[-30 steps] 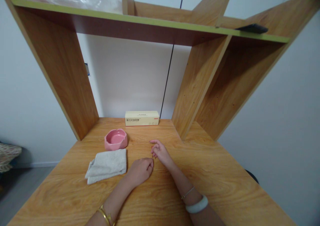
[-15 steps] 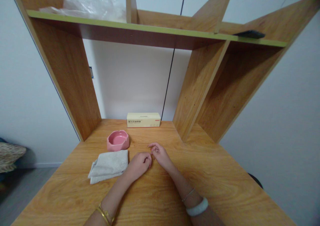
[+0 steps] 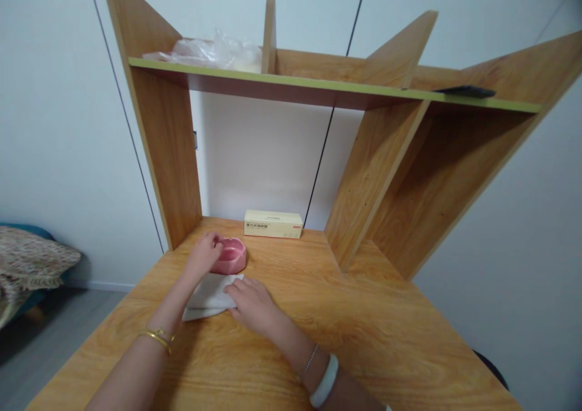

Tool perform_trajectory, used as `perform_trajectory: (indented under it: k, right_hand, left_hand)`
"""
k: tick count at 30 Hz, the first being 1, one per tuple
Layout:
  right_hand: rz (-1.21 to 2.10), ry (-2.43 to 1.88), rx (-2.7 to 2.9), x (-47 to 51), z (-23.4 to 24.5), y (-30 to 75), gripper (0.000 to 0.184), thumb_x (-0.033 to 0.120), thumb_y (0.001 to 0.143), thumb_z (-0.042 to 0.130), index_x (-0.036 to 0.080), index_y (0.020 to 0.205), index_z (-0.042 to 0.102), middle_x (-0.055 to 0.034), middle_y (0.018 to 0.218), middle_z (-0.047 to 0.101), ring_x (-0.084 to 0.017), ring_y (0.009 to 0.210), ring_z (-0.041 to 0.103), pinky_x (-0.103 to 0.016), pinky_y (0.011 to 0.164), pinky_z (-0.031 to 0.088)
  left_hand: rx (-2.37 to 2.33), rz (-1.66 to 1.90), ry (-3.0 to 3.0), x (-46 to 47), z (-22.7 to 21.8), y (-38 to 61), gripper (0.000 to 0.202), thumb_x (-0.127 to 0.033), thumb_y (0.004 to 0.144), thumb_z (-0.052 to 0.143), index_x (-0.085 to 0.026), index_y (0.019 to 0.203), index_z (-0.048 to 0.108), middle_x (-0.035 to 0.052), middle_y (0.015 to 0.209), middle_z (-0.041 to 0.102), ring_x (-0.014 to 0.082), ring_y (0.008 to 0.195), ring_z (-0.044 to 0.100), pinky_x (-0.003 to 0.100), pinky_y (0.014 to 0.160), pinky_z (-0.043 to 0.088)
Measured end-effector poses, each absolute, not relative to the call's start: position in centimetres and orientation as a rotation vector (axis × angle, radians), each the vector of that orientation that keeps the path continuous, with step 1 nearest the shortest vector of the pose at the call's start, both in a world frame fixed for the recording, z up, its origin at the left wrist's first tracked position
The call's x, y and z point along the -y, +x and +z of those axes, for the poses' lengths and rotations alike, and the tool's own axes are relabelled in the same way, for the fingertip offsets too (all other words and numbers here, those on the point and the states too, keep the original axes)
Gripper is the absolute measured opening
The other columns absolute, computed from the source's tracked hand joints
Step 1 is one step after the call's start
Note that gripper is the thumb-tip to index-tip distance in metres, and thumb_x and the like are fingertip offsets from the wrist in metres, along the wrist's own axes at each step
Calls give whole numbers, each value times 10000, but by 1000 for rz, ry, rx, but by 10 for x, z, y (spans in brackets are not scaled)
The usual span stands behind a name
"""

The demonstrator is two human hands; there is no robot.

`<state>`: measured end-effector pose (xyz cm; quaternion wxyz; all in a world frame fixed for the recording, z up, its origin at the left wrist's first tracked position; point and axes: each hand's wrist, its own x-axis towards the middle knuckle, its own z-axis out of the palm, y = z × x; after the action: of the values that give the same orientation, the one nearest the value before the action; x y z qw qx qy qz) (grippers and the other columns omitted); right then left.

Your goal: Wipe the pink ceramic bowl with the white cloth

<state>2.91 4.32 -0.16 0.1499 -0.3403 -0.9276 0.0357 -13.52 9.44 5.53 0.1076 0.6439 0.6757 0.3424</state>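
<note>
My left hand (image 3: 207,254) is at the left side of a pink, many-sided ashtray (image 3: 233,262), its fingers curled over the near-left rim. The ashtray stands upright on the desk. Just in front of it lies a folded light-grey cloth (image 3: 211,294). At the cloth's right end is my right hand (image 3: 253,302), fingers on top and thumb lower down, pinching the edge. The fingertips of my left hand are partly hidden behind the rim.
A cream cling-film box (image 3: 273,225) stands against the back wall. Overhead runs a shelf (image 3: 313,88) holding a clear plastic bag (image 3: 218,52) and a flat dark object (image 3: 466,91). An upright wooden divider (image 3: 375,180) rises from the desk at right.
Both hands were together right of the cloth. My left hand has moved left and forward onto the ashtray, and my right hand left onto the cloth. The view has turned left.
</note>
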Motion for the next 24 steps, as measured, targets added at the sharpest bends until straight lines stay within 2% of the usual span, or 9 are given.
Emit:
perform_trajectory:
  k: [2, 6, 8, 9, 12, 14, 18, 21, 24]
  right_hand:
    - [99, -1017, 2629, -49, 1, 39, 213, 159, 769, 571, 202, 977, 596, -60, 932, 627, -218, 918, 536, -327, 807, 408]
    - [33, -1319, 2510, -69, 15, 95, 233, 64, 752, 510, 213, 887, 627, -82, 892, 643, -230, 880, 553, -330, 782, 376]
    - [-30, -1642, 2458, -79, 22, 129, 254, 32, 753, 487, 202, 868, 635, -102, 879, 635, -234, 885, 552, -328, 765, 360]
    - [-33, -1747, 2434, -83, 25, 143, 238, 41, 726, 531, 202, 866, 636, -101, 889, 626, -238, 899, 545, -323, 763, 354]
    - [100, -1786, 2402, -89, 26, 167, 251, 201, 619, 713, 199, 854, 626, -81, 919, 599, -245, 917, 525, -307, 758, 355]
    - [214, -1687, 2355, -90, 20, 167, 286, 285, 594, 740, 196, 837, 618, -65, 914, 592, -234, 910, 522, -296, 754, 359]
    - [464, -1529, 2074, -96, 1, 154, 87, 275, 710, 602, 193, 719, 574, -22, 756, 587, -185, 765, 537, -269, 683, 368]
    - [536, -1447, 1641, -100, -10, 148, 184, 369, 775, 491, 204, 700, 522, 2, 645, 546, -173, 653, 519, -263, 609, 373]
    - [555, -1338, 1334, -101, -16, 144, 269, 464, 807, 427, 208, 802, 510, 3, 673, 544, -169, 648, 521, -256, 579, 391]
  left_hand:
    - [-2089, 947, 1837, -97, 52, -147, 290, -237, 751, 394, -123, 941, 580, 130, 1025, 602, 220, 984, 585, 315, 914, 414]
    - [-2203, 782, 1613, -98, 39, -160, 419, -371, 803, 394, -92, 1075, 545, 185, 1113, 570, 273, 1071, 566, 358, 928, 419]
    - [-2180, 737, 1530, -98, 32, -161, 484, -440, 813, 397, -85, 1117, 523, 207, 1145, 557, 278, 975, 617, 364, 840, 477]
    - [-2134, 722, 1477, -98, 28, -159, 517, -467, 817, 397, -83, 1145, 505, 219, 1164, 547, 267, 882, 647, 360, 760, 508]
    - [-1964, 744, 1279, -99, 19, -151, 568, -490, 826, 419, -82, 1220, 441, 242, 1181, 536, 201, 625, 652, 323, 536, 524]
    - [-1905, 800, 1205, -99, 15, -146, 526, -442, 833, 450, -82, 1216, 444, 220, 1140, 567, 184, 593, 640, 299, 496, 520]
    - [-1867, 884, 1159, -99, 13, -141, 411, -334, 836, 480, -83, 1161, 497, 161, 1024, 626, 191, 667, 649, 258, 505, 529]
    - [-1780, 1003, 1111, -97, 13, -138, 426, -290, 812, 522, -81, 1182, 491, 151, 977, 643, 196, 720, 652, 240, 523, 534]
    - [-1642, 1082, 1102, -94, 12, -125, 454, -283, 804, 525, -109, 1221, 472, 108, 900, 666, 180, 704, 651, 234, 546, 535]
